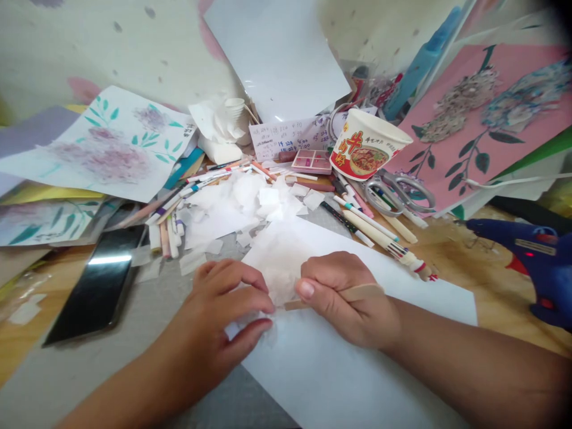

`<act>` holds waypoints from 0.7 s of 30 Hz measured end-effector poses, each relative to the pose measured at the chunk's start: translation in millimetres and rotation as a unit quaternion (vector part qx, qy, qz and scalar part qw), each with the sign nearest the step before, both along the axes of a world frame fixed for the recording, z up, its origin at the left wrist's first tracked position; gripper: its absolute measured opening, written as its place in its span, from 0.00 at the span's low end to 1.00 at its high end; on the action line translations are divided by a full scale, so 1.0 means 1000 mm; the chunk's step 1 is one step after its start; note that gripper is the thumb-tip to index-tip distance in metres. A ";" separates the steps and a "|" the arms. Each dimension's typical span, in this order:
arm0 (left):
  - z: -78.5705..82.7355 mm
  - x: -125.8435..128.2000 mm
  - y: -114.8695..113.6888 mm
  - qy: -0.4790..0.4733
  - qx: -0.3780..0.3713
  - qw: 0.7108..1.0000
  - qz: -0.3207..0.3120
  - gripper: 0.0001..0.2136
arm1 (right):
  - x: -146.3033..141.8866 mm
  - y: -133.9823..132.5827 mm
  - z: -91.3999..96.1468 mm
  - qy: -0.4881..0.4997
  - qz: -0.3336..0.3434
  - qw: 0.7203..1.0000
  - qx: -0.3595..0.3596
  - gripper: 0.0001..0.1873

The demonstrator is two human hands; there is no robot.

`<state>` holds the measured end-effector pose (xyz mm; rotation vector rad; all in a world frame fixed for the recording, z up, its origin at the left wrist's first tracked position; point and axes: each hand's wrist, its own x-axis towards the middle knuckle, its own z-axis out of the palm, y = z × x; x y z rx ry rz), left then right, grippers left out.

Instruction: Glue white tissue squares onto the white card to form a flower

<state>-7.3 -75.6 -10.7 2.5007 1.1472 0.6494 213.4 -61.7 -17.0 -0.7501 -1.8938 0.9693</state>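
Observation:
My right hand (344, 298) is wrapped round a flat wooden craft stick (364, 292), whose other end pokes out past the thumb toward the left. Close to that end, my left hand (227, 316) has its thumb and fingertips drawn nearly together on a bit of thin white paper (267, 336), partly hidden and blurred. Just beyond both hands, a fluffy whitish patch (279, 268) rests on the large white sheet (322, 363). Small squares of thin white paper (269, 196) are heaped farther back.
A black phone (96, 286) lies at left. Pens and markers (370, 229), scissors (397, 193) and a paper noodle cup (369, 146) crowd the back right. A blue glue gun (531, 256) stands at far right. Flower pictures (102, 149) lean on both sides.

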 end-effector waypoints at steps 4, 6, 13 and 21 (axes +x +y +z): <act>-0.006 -0.011 0.009 -0.085 -0.047 0.991 0.090 0.05 | -0.002 -0.002 -0.001 -0.046 0.000 0.998 0.033 0.21; -0.011 -0.013 0.013 -0.120 -0.090 0.981 0.126 0.06 | -0.005 -0.005 0.000 -0.067 0.010 0.996 0.061 0.20; -0.026 -0.007 0.013 -0.174 -0.198 0.940 0.218 0.10 | -0.011 -0.013 0.000 -0.110 -0.029 0.987 0.111 0.16; -0.026 -0.003 0.012 -0.200 -0.221 0.934 0.198 0.11 | -0.012 -0.014 -0.006 -0.092 -0.047 0.991 0.087 0.13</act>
